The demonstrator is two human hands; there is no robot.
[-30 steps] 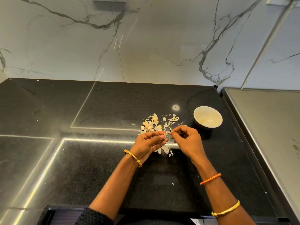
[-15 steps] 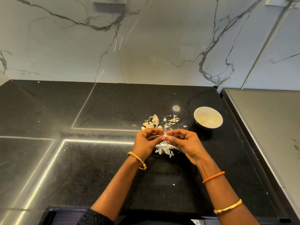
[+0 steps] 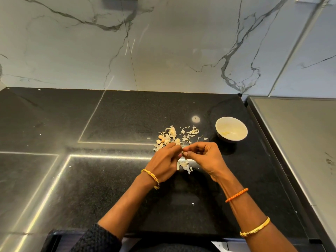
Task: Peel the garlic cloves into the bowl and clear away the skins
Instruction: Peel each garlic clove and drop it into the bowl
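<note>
Head view: the left hand point(image 3: 164, 161) and the right hand point(image 3: 203, 157) are meeting fingertip to fingertip above the polished black speckled stone countertop point(image 3: 109, 179), both with fingers curled and pinching together on one small pale piece at the point of contact; whether that piece is a clove or only skin is too small to tell. The heap of papery off-white garlic skins point(image 3: 181, 135) is lying on the countertop just beyond the hands, with a cluster of small tan unpeeled garlic cloves point(image 3: 162, 140) sitting at its left edge and a few more flakes point(image 3: 185, 165) showing beneath the hands. The small round white bowl point(image 3: 236, 124) is standing to the right of the heap, apart from it, holding a few pale yellow peeled pieces point(image 3: 226, 133)
</note>
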